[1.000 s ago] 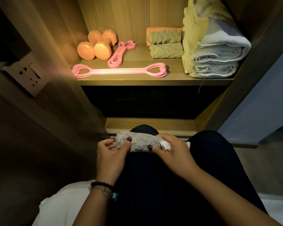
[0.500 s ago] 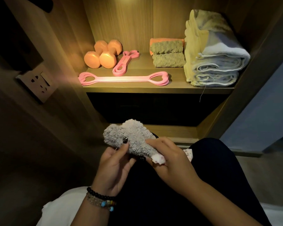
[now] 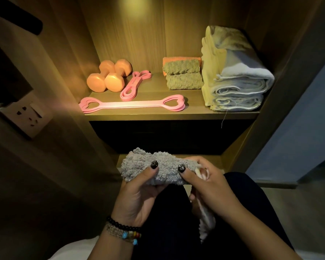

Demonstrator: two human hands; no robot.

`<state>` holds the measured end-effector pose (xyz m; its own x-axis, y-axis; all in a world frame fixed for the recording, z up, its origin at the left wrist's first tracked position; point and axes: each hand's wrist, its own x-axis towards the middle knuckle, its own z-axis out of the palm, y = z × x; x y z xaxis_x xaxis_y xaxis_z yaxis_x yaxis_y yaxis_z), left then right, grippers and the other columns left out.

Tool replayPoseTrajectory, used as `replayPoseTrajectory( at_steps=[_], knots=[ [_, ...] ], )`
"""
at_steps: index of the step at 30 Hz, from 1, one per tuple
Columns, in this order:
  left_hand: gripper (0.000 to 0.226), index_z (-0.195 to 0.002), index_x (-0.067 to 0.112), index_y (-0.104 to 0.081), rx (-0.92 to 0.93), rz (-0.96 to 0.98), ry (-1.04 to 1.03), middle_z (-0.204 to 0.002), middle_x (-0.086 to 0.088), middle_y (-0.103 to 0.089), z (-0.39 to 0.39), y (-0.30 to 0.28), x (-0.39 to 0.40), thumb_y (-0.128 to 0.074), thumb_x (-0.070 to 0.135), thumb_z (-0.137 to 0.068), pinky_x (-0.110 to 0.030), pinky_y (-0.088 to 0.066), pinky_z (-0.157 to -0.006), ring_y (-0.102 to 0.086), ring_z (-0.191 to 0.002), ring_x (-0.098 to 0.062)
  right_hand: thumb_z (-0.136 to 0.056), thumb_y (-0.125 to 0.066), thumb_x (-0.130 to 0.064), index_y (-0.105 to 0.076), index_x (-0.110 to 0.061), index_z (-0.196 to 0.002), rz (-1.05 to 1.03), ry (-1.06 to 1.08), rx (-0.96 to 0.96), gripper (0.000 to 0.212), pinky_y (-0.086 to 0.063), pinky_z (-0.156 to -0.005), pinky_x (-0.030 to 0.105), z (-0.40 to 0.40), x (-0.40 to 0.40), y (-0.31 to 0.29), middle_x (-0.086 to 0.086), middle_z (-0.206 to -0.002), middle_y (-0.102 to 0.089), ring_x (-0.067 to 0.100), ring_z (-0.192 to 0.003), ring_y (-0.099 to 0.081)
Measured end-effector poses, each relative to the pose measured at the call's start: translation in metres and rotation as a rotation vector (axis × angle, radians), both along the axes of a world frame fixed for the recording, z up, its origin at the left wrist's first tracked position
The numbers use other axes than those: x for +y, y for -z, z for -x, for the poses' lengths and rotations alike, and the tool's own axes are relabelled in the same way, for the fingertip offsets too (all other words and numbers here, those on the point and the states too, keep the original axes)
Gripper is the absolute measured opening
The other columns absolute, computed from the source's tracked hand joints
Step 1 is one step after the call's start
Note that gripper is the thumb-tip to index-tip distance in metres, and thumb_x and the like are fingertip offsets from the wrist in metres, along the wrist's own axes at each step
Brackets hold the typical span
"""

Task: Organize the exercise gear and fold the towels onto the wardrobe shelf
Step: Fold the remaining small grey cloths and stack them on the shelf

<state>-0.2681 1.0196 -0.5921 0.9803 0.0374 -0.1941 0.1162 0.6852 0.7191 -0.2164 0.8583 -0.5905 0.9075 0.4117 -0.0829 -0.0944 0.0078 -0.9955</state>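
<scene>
Both hands have lifted the grey towel (image 3: 154,166) off the lap since a second ago, and it now sits higher, in front of the wardrobe's lower ledge (image 3: 204,159). On the far left a wall socket (image 3: 25,117) sits on the dark side panel. On the lit wardrobe shelf (image 3: 158,116), from the left, two orange dumbbells (image 3: 109,76) lie side by side at the back, a folded pink resistance band (image 3: 134,85) lies just right of them, and a long pink pull strap with two heart-shaped handles (image 3: 132,105) lies along the front edge. Next come two olive-grey folded towels (image 3: 183,75) stacked one on the other, with an orange towel (image 3: 180,59) behind them. At the far right stands a tall stack of larger pale folded towels (image 3: 238,81), a loose thread hanging below the shelf edge.

Nothing stands between the held towel and the shelf. It is small, fluffy and rolled into a thick bundle, held level. The left hand (image 3: 137,196) grips its left part, thumb on top. The right hand (image 3: 208,182) pinches its right end, thumb on top, with a white cloth edge (image 3: 204,222) trailing down below that hand over the dark trousers (image 3: 173,222).
</scene>
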Motion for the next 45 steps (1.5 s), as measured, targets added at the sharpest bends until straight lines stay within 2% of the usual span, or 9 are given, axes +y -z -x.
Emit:
replayPoseTrajectory(
  at_steps=[3, 7, 13, 18, 22, 30, 34, 40, 45],
  knots=[
    [0.024, -0.092, 0.01, -0.078, 0.017, -0.043, -0.051, -0.103, -0.012, -0.072, -0.019, -0.006, -0.001, -0.068, 0.023, -0.074, -0.033, -0.058, -0.076, -0.07, -0.093, -0.023, -0.066, -0.074, -0.049, -0.066, -0.02, -0.092, 0.001, -0.013, 0.132, 0.04, -0.047, -0.045, 0.024, -0.018, -0.006, -0.003, 0.0, -0.083, -0.071, 0.015, -0.051, -0.061],
    [0.029, -0.094, 0.0, -0.071, 0.124, -0.075, -0.121, -0.106, -0.018, -0.065, -0.045, -0.01, 0.0, -0.074, 0.014, -0.068, -0.045, -0.056, -0.083, -0.064, -0.094, -0.032, -0.065, -0.073, -0.051, -0.06, -0.007, -0.107, -0.062, -0.094, 0.428, 0.062, -0.045, -0.041, 0.023, -0.037, -0.005, -0.002, 0.014, -0.101, -0.071, 0.022, -0.04, -0.054],
    [0.084, -0.122, -0.002, -0.05, 0.14, -0.224, -0.249, -0.074, 0.006, -0.069, -0.089, -0.011, 0.011, -0.086, 0.012, -0.048, -0.022, -0.052, -0.05, -0.066, -0.074, -0.012, -0.06, -0.075, -0.028, -0.062, -0.01, -0.08, -0.312, -0.036, 0.557, 0.03, -0.034, -0.033, 0.016, -0.082, 0.009, -0.008, -0.005, -0.068, -0.063, 0.01, -0.034, -0.044],
    [0.09, -0.125, -0.004, -0.054, 0.048, -0.358, -0.225, -0.099, -0.005, -0.071, -0.129, -0.017, 0.03, -0.083, 0.031, -0.046, -0.025, -0.054, -0.059, -0.07, -0.086, -0.012, -0.062, -0.079, -0.018, -0.06, -0.003, -0.09, -0.301, -0.004, 0.404, 0.037, -0.032, -0.033, 0.016, -0.129, 0.019, -0.012, 0.009, -0.079, -0.06, 0.007, -0.038, -0.04],
    [0.056, -0.107, 0.018, -0.063, -0.006, -0.442, -0.226, -0.1, -0.003, -0.073, -0.165, -0.02, 0.041, -0.088, 0.019, -0.057, -0.03, -0.056, -0.063, -0.07, -0.09, -0.017, -0.073, -0.073, -0.011, -0.065, -0.005, -0.091, 0.022, 0.09, 0.175, 0.021, -0.032, -0.034, 0.018, -0.18, 0.018, -0.03, 0.007, -0.066, -0.059, 0.011, -0.035, -0.039],
    [0.017, -0.092, 0.016, -0.064, -0.032, -0.552, -0.259, -0.086, -0.003, -0.075, -0.258, -0.025, 0.041, -0.072, 0.007, -0.08, -0.024, -0.057, -0.06, -0.072, -0.076, -0.017, -0.08, -0.066, -0.005, -0.067, -0.016, -0.078, 0.552, 0.058, -0.311, 0.011, -0.041, -0.035, 0.02, -0.271, 0.023, -0.072, -0.002, -0.051, -0.062, 0.016, -0.035, -0.058],
    [0.034, -0.115, 0.008, -0.056, -0.022, -0.486, -0.275, -0.085, -0.006, -0.074, -0.315, -0.031, 0.048, -0.067, -0.001, -0.084, -0.029, -0.058, -0.063, -0.071, -0.072, -0.018, -0.089, -0.054, -0.01, -0.06, -0.02, -0.095, 0.783, 0.045, -0.476, 0.013, -0.049, -0.04, 0.023, -0.304, 0.04, -0.083, 0.003, -0.082, -0.064, 0.017, -0.044, -0.065],
    [0.027, -0.115, -0.007, -0.052, -0.104, -0.436, -0.276, -0.084, -0.019, -0.062, -0.382, -0.038, 0.056, -0.06, -0.002, -0.089, -0.031, -0.055, -0.055, -0.064, -0.071, -0.026, -0.089, -0.048, -0.003, -0.051, -0.019, -0.115, 1.146, 0.187, -0.593, 0.031, -0.041, -0.092, 0.037, -0.338, 0.081, -0.09, 0.006, -0.119, -0.046, 0.028, -0.118, -0.048],
    [0.034, -0.122, -0.009, -0.05, -0.022, -0.321, -0.288, -0.072, -0.007, -0.056, -0.419, -0.028, 0.055, -0.059, 0.003, -0.092, -0.026, -0.052, -0.051, -0.058, -0.058, -0.013, -0.09, -0.051, -0.001, -0.052, -0.007, -0.124, 1.368, 0.224, -0.813, 0.035, -0.042, -0.095, 0.043, -0.361, 0.1, -0.076, 0.016, -0.129, -0.039, 0.036, -0.11, -0.052]
  ],
)
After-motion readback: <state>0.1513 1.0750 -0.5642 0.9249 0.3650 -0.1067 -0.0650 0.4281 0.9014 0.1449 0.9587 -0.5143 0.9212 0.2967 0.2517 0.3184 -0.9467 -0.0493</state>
